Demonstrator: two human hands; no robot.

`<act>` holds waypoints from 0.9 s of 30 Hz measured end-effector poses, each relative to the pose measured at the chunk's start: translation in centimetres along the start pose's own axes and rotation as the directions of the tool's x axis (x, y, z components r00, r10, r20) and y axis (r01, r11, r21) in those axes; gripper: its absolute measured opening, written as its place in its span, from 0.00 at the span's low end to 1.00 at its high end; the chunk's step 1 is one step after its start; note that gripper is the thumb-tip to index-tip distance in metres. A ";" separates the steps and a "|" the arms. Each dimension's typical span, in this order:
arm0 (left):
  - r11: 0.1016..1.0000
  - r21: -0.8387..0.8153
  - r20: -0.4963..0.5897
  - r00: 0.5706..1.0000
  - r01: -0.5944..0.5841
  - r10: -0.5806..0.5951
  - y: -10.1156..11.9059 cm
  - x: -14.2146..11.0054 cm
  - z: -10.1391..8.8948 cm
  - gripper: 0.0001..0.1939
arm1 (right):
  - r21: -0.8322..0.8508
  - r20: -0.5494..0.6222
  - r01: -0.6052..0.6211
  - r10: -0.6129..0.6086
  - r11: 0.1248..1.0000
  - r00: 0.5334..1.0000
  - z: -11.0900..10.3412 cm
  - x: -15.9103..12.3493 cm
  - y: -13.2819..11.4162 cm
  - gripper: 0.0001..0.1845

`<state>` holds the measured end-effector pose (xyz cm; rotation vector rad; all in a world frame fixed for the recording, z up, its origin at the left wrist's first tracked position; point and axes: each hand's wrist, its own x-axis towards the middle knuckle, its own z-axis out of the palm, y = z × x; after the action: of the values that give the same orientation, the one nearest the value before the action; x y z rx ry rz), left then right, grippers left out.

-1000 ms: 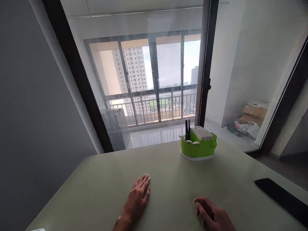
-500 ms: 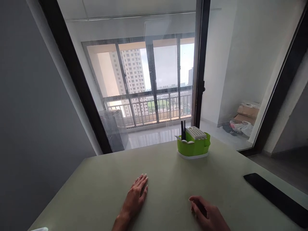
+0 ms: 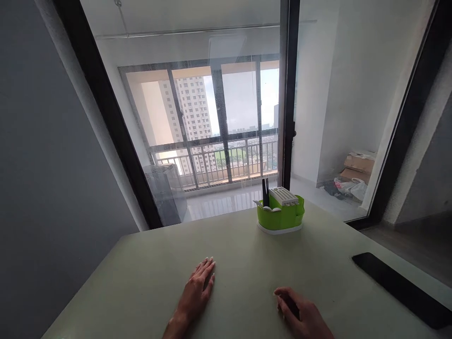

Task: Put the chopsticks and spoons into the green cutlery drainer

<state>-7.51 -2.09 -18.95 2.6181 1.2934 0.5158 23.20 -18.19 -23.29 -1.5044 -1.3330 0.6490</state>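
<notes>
In the head view, the left hand (image 3: 196,293) lies palm down on the table (image 3: 141,282), fingers straight and together, pointing toward the far edge; it grips nothing. The right hand (image 3: 302,313) rests on the table's near half, fingers loosely curled toward the thumb, relaxed, with nothing showing in its grasp. The two hands are apart.

The caddy (image 3: 273,220) stands upright by the far edge, toward the far right corner, touched by neither hand. Its green tub sits on a white base (image 3: 278,231) and carries spoons (image 3: 271,209), dark sticks (image 3: 265,194) and a slotted white rack (image 3: 283,195). It looks like stiff, smooth plastic, probably light but perhaps slick, with loose contents that could rattle or tip. Both side walls, low down, seem the best hold.

The black slab (image 3: 399,287) lies flat along the right edge; it looks thin, so an edge would be the place to pinch.
</notes>
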 end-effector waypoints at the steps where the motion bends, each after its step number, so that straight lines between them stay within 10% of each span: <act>1: 1.000 -0.001 0.000 1.000 0.000 0.000 -0.1 0.0 0.0 0.24 | -0.007 0.007 0.002 -0.002 1.000 1.000 0.0 0.0 0.1 0.30; 27: 1.000 0.012 -0.040 0.999 -0.027 0.027 -0.4 -0.1 0.7 0.24 | -0.048 0.158 0.014 -0.006 0.999 0.987 -0.9 0.3 0.9 0.21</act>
<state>-7.60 -1.97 -19.77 2.6508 1.2782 0.5696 24.48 -18.11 -23.71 -1.5097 -1.4850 0.7471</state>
